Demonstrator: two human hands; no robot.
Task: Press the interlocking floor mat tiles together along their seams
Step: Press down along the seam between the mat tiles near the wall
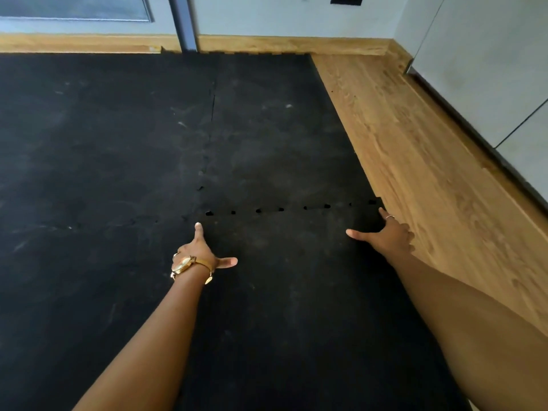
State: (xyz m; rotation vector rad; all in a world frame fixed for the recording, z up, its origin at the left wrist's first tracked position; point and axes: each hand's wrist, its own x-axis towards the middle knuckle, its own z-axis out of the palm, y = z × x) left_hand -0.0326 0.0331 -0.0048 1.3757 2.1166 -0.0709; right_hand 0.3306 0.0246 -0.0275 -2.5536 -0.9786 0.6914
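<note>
While both hands press the near tile (290, 292), wood floor (415, 161) borders it.

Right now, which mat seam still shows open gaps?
The crosswise seam just ahead of both hands, running to the wood floor; only it shows dark holes.

**Bare Arms, Gold Jewellery**

Both forearms were bare, without sleeves. The left hand (199, 253) carried a gold wristwatch (183, 264) with a slim band and a dangling charm (208, 280). The right hand (388, 235) wore a thin ring (389, 217).
</note>
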